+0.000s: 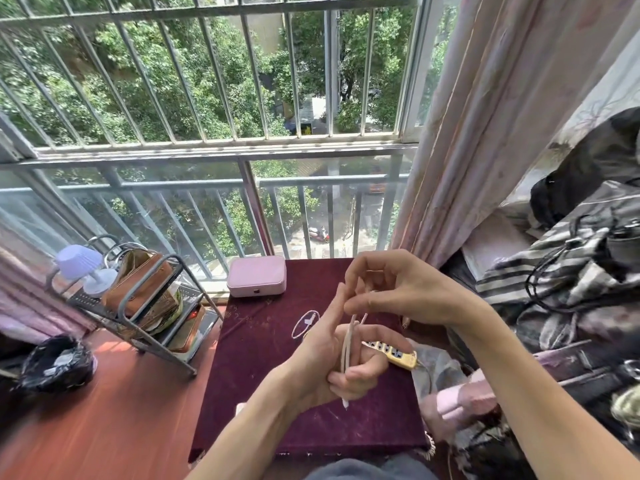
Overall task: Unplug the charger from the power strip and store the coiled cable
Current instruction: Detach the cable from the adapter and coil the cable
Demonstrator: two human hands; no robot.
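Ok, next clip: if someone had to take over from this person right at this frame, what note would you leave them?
Left hand: grips several strands of the white cable looped along its palm. One connector end pokes out below the fist.
Right hand: pinches the cable's free run just above the left hand.
Power strip: lies on the maroon table, partly behind the left hand. No plug shows in its visible sockets.
Done: the cable appears to be off the strip and is partly coiled.
Left: finish the coil and store it. Where it goes is not evident.
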